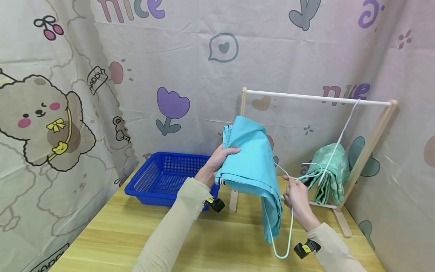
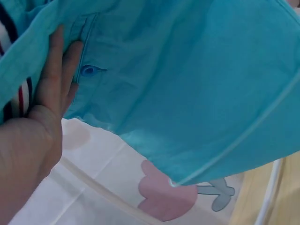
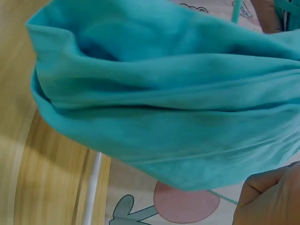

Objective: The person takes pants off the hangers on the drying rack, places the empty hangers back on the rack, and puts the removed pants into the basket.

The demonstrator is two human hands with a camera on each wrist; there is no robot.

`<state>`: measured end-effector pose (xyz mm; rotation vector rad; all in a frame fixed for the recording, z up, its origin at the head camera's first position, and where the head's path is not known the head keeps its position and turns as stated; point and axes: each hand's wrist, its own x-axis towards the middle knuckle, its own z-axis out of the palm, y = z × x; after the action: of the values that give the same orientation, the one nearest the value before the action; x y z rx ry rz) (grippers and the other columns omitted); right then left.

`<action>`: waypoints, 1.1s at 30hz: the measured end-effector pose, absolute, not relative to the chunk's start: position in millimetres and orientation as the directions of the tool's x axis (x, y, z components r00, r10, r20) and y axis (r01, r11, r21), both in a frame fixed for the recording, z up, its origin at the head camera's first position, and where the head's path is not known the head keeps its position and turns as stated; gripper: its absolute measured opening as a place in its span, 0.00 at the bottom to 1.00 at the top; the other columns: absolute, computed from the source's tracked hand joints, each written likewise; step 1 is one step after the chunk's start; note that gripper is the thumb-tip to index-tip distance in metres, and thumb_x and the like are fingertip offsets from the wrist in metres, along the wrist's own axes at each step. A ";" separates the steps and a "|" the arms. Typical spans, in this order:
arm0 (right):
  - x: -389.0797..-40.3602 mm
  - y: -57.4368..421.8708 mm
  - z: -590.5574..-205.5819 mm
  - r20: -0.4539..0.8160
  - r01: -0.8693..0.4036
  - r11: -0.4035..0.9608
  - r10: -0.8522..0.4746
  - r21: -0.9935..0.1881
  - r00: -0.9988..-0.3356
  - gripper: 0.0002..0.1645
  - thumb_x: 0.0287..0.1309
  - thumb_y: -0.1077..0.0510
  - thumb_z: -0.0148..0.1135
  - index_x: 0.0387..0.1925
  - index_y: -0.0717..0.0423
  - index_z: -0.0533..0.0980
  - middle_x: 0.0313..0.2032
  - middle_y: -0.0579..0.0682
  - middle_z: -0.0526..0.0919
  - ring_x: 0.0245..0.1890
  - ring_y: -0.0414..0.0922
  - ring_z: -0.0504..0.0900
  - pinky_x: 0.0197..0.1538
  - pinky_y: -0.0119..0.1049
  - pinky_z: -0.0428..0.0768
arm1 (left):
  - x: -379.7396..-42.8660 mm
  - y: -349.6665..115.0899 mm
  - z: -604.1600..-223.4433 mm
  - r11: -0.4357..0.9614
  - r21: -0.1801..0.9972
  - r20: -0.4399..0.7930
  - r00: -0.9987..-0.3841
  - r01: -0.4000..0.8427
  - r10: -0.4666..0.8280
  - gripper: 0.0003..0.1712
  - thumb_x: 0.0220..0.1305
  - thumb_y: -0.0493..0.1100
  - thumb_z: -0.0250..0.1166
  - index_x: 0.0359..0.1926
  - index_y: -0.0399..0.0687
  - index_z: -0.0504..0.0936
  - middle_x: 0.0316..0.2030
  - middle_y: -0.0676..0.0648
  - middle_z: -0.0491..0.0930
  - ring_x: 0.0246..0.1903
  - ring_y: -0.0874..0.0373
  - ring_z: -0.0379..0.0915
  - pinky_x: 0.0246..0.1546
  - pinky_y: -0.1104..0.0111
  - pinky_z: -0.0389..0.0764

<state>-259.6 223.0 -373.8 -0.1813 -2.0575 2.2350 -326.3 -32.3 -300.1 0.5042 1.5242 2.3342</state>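
Note:
Folded turquoise trousers (image 1: 249, 158) hang in the air at the middle of the head view. My left hand (image 1: 217, 162) holds their striped-tape waistband end, thumb on top and fingers inside the cloth; a buttoned pocket (image 2: 89, 70) shows beside those fingers in the left wrist view. On the other side, my right hand (image 1: 297, 198) grips a white wire hanger (image 1: 290, 230) turned on its side, hook pointing right. One stretch of the hanger runs behind or into the draped cloth, partly hidden there. In the right wrist view, the right hand (image 3: 269, 199) is low at the corner.
A blue plastic basket (image 1: 166, 190) stands at the left on the wooden table (image 1: 136, 234). Behind my right hand is a drying rack with a white top bar (image 1: 306, 97), where another hanger (image 1: 340, 139) carries a folded green patterned garment (image 1: 334, 172). Printed curtains surround the table.

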 end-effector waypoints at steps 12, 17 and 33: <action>-261.7 212.6 -382.6 0.009 0.027 0.150 0.237 -0.988 -0.971 0.27 0.78 0.51 0.35 0.58 0.66 0.71 0.10 0.37 0.58 0.08 0.34 0.54 0.12 0.28 0.56 | -318.8 -45.7 -264.7 -0.436 0.900 0.188 -0.903 0.001 0.386 0.31 0.70 0.39 0.56 0.70 0.52 0.57 0.55 0.45 0.69 0.50 0.54 0.74 0.53 0.65 0.79; -261.7 211.2 -386.4 0.005 0.017 0.099 0.210 -0.995 -0.978 0.26 0.78 0.52 0.34 0.58 0.67 0.69 0.08 0.37 0.58 0.06 0.34 0.55 0.11 0.27 0.56 | -316.4 -53.5 -255.4 -0.460 0.888 0.198 -0.915 0.016 0.351 0.31 0.71 0.40 0.57 0.70 0.54 0.57 0.55 0.45 0.70 0.50 0.54 0.74 0.54 0.64 0.78; -262.3 218.4 -387.9 0.177 -0.064 0.397 0.256 -0.916 -0.950 0.24 0.77 0.53 0.37 0.45 0.66 0.76 0.27 0.51 0.79 0.10 0.34 0.57 0.12 0.29 0.60 | -298.0 -91.9 -233.8 -0.339 0.937 0.189 -0.933 0.078 0.307 0.31 0.74 0.42 0.50 0.73 0.50 0.51 0.53 0.49 0.68 0.50 0.58 0.71 0.55 0.67 0.74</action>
<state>-262.3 218.4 -387.9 -0.1678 -2.3692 1.5718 -298.0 -91.9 -233.8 0.5071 1.7143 2.4073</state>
